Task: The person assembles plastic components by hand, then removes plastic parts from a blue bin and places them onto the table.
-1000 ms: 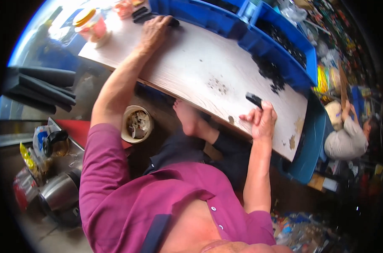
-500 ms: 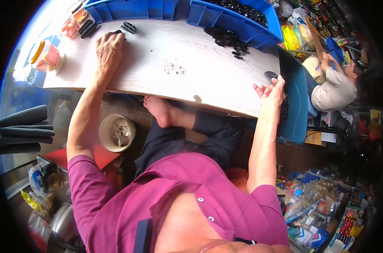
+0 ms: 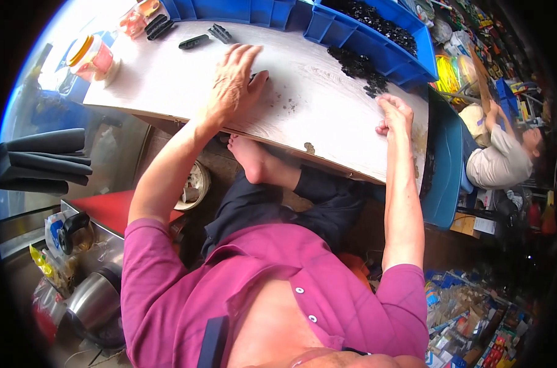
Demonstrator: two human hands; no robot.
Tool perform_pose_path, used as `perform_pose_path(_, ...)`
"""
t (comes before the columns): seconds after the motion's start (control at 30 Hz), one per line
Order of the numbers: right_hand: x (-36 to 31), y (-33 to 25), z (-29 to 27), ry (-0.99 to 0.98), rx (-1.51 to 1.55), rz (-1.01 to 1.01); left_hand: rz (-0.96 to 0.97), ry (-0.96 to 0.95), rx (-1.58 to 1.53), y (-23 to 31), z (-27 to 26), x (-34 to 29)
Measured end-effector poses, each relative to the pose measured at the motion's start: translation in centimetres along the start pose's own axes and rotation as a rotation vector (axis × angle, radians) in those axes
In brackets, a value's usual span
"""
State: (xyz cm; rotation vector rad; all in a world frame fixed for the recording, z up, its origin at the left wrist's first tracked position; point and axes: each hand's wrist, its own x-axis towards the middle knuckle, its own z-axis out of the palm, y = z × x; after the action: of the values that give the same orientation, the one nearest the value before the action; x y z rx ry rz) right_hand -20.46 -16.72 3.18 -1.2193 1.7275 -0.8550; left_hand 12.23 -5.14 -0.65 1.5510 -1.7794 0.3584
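My left hand (image 3: 234,84) is over the left half of the white tabletop (image 3: 315,126), its fingers stretched out and its thumb apart. A small dark spot shows between thumb and fingers; whether it is a piece or a mark I cannot tell. Beyond that hand lie short ridged stacks of black parts: one stack (image 3: 194,42) alone, another stack (image 3: 219,33) beside it, and more stacks (image 3: 160,28) farther left. My right hand (image 3: 396,115) is closed near the table's right side, fingertips bent together. What they hold, if anything, is hidden. Just beyond it spreads a loose pile of small black parts (image 3: 355,66).
Blue bins (image 3: 229,13) line the far edge; the right bin (image 3: 370,43) holds many black parts. A lidded jar (image 3: 91,56) stands at the left. A teal tub (image 3: 441,165) adjoins the right edge. Another person (image 3: 502,156) sits beyond it. A bucket (image 3: 199,184) is below the table.
My left hand has left a black stack at the far left and moved right and nearer, opening out. My right hand has closed; the round black piece beside it no longer shows. The view has shifted.
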Motion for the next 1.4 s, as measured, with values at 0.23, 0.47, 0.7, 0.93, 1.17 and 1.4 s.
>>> perform_pose_path(0.23, 0.7, 0.0, 0.7, 0.034, -0.245, -0.119, -0.119, -0.171, 0.071, 0.1, -1.5, -1.4)
perform_pose_path(0.47, 1.1, 1.0, 0.5, 0.047, -0.216, -0.121, 0.01, -0.224, 0.042, 1.4, 0.1, -0.3)
perform_pose_path(0.7, 1.4, 1.5, 0.0, 0.027, -0.156, -0.091, -0.036, 0.079, -0.123, 4.4, -0.4, -1.2)
perform_pose_path(0.93, -3.9, 1.2, 1.4, -0.447, 0.376, 0.05, -0.528, 0.007, -1.048, 13.2, 4.1, -1.5)
perform_pose_path(1.17, -7.0, 2.4, 3.4, -0.53, 0.516, -0.042, -0.479, -0.051, -1.012, 13.8, 5.7, -0.7)
perform_pose_path(1.4, -8.1, 2.0, 4.1, -0.508, 0.573, -0.093, -0.975, -0.156, -1.56, 12.8, 5.5, -0.3)
